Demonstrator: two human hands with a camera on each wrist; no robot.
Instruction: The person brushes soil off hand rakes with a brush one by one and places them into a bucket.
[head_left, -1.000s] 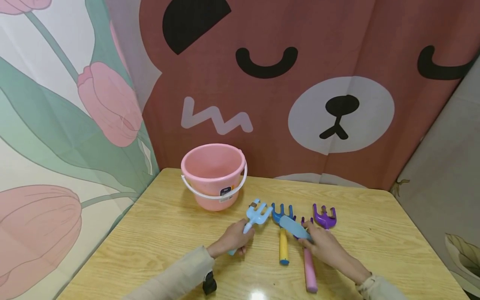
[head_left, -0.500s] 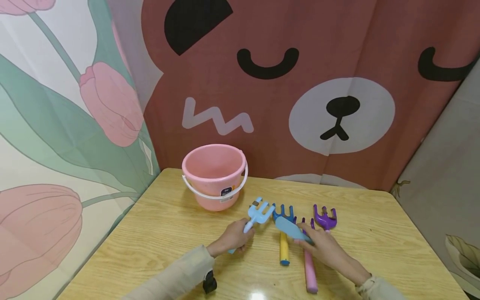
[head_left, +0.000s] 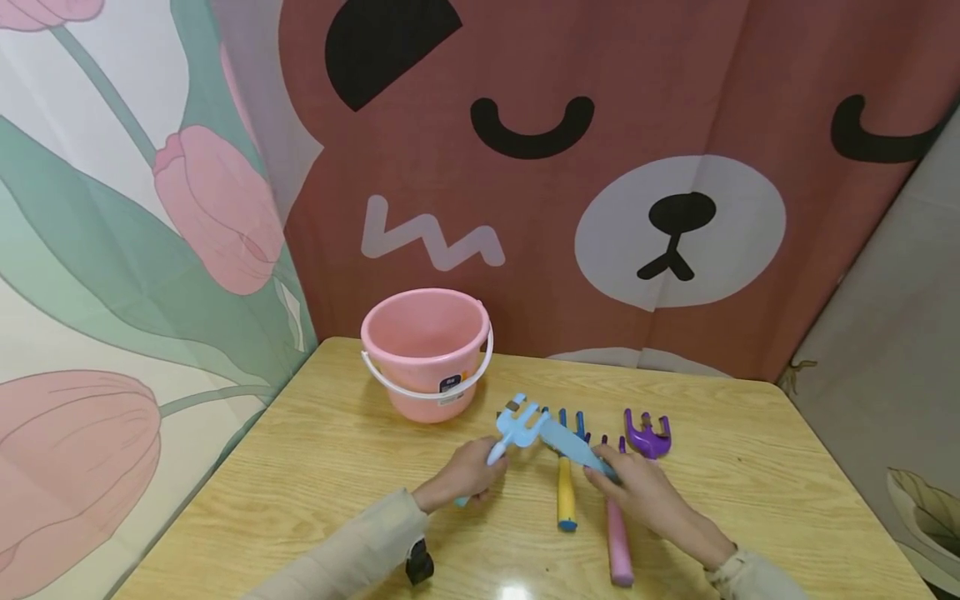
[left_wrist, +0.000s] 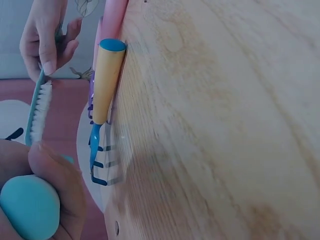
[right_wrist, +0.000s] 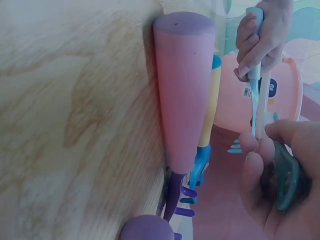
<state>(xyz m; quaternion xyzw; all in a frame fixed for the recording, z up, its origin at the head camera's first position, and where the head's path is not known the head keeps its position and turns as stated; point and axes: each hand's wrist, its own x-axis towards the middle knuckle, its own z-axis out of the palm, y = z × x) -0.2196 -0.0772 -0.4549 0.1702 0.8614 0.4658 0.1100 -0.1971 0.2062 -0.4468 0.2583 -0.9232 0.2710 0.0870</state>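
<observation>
My left hand [head_left: 468, 473] grips a light blue hand rake [head_left: 514, 432] by its handle, tines pointing up and away over the table. A brown smear shows on one of its tines. In my right hand [head_left: 639, 490] is a blue scrubbing brush [head_left: 567, 442]; its white bristles [left_wrist: 42, 111] show in the left wrist view. The brush's front end reaches the rake's right tine in the head view. Under the brush lies a blue rake with a yellow handle [head_left: 566, 500]. A pink-handled purple rake [head_left: 618, 546] lies below my right hand, partly covered.
A pink bucket [head_left: 427, 383] with a white handle stands at the back left of the wooden table [head_left: 315, 467]. Another purple rake [head_left: 648, 437], brown bits on its tines, lies beyond my right hand. Printed curtains hang close behind the table.
The brush has moved left, from above the blue rake to the tines of the light blue rake. My left hand stays almost still, with its rake raised very slightly.
</observation>
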